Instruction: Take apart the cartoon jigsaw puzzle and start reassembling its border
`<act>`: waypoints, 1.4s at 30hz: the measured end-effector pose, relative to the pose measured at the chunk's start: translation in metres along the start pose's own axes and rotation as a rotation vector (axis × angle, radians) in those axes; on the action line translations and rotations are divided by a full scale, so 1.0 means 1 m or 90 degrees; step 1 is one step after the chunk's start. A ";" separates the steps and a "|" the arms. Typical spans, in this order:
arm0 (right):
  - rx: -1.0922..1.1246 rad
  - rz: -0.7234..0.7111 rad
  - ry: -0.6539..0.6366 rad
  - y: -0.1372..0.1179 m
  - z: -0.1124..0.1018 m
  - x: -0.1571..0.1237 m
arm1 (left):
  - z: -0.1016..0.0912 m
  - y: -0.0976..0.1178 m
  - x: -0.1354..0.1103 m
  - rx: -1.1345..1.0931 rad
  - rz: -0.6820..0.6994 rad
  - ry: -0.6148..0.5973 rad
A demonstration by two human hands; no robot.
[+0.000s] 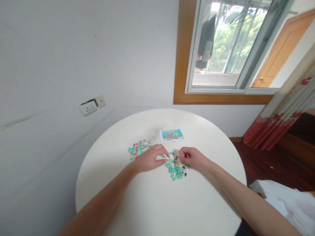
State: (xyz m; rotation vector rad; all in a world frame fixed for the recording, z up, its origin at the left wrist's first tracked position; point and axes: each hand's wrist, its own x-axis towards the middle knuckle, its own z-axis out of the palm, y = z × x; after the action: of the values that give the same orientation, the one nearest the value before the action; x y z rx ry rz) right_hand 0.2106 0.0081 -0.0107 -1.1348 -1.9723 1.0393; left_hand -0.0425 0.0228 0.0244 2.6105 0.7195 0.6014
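A cluster of small teal puzzle pieces lies on the round white table, partly joined. My left hand rests at its left edge, thumb and fingers pinched at a piece. My right hand sits at the cluster's upper right, fingers curled in a pinch over the pieces; what it grips is too small to name. A second heap of loose pieces lies to the left, just beyond my left hand. A small puzzle box with a cartoon picture sits behind both hands.
The table stands against a white wall with a socket plate. A wood-framed window is at the back right. A red patterned curtain hangs right, over dark wooden floor. White cloth lies at the lower right.
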 end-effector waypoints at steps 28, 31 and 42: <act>0.166 -0.026 0.099 -0.011 0.028 0.006 | 0.014 0.003 0.009 0.270 -0.025 0.098; 0.055 -0.033 0.117 -0.015 0.019 0.004 | 0.012 -0.006 0.007 0.290 -0.037 0.104; -0.150 -0.022 0.126 -0.002 0.004 0.005 | 0.018 -0.027 0.004 0.378 -0.100 0.075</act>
State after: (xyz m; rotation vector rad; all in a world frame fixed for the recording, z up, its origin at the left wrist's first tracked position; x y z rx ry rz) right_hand 0.2047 0.0106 -0.0097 -1.2699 -1.9829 0.6617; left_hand -0.0405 0.0425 -0.0018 3.0168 1.2951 0.5624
